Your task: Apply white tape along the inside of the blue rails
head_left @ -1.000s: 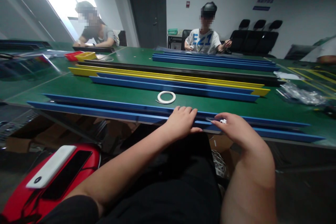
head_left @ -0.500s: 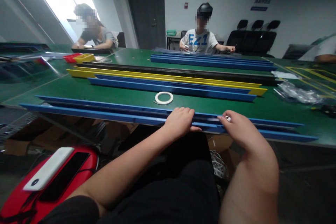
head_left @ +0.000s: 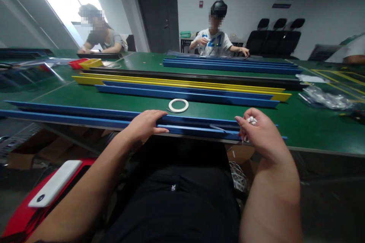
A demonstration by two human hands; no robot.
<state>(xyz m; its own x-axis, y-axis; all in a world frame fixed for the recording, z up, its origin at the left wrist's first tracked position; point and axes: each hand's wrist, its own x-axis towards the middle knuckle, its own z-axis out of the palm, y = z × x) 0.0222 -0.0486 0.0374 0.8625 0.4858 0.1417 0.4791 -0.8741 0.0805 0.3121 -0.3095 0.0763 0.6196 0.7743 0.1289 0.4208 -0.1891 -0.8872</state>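
A long blue channel (head_left: 94,117) with two raised edges lies along the near edge of the green table. Across it rests my left hand (head_left: 146,124), fingers over the far edge and thumb at the near one, gripping it. Above the channel's right part, my right hand (head_left: 258,127) is closed on a crumpled thin white strip (head_left: 252,120). A narrow pale length of strip (head_left: 218,128) slants up out of the channel toward this hand. Just beyond the channel lies a roll of white tape (head_left: 170,105), flat on the table.
Farther back lie another blue channel (head_left: 182,95), a yellow one (head_left: 85,80), a black one (head_left: 199,77) and more blue ones (head_left: 228,66). Clear plastic bags (head_left: 325,98) sit at right. A white power bank (head_left: 55,184) rests on a red seat. Two co-workers sit across.
The blue channel has slid left, and my left hand has moved left with it. My right hand stays near its place, with more crumpled white strip showing in it.
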